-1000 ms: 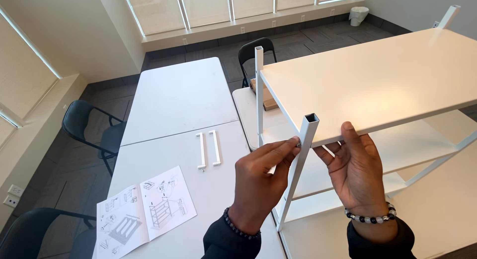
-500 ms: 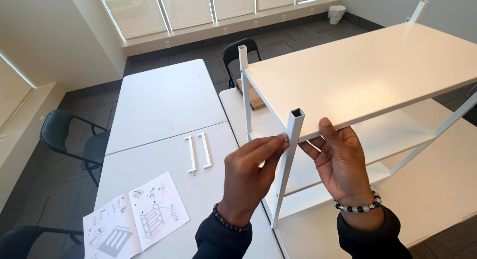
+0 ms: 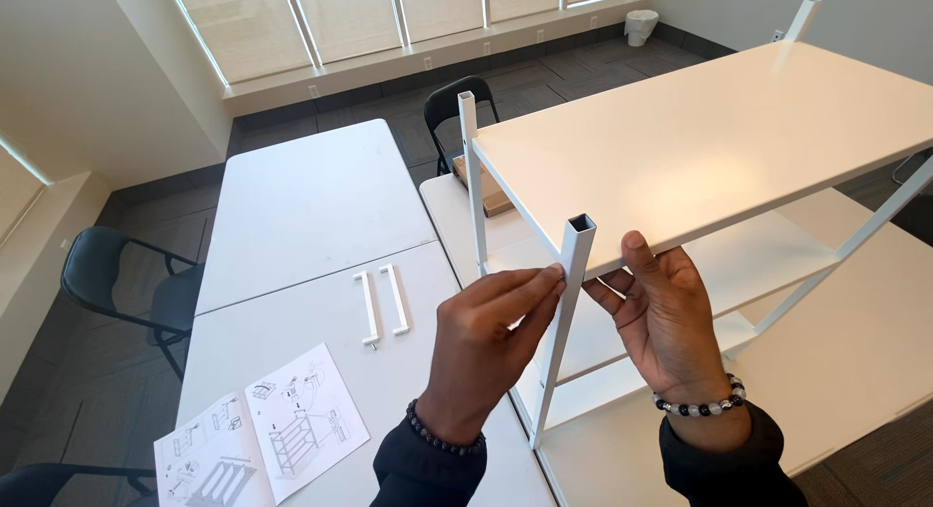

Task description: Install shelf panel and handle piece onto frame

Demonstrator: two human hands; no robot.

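Observation:
A white metal shelving unit (image 3: 700,128) stands on the tables, with a top shelf and lower shelves. Its near corner post (image 3: 573,274) is a hollow square tube with an open top end. My left hand (image 3: 486,342) pinches this post just below the top, fingertips pressed on its left face. My right hand (image 3: 666,317), with a bead bracelet on the wrist, sits on the other side of the post with its thumb up against the top shelf's front edge and its fingers under the shelf.
Two white bars (image 3: 381,303) lie side by side on the white table (image 3: 301,206). An open instruction booklet (image 3: 260,439) lies at the table's near left. Black chairs (image 3: 117,274) stand at the left and behind the shelf unit. A cardboard box (image 3: 491,198) sits behind the far post.
The view has shifted a little; the shelf and both hands sit slightly further right in frame. Both hands stay on the corner post and shelf edge with the same grip.

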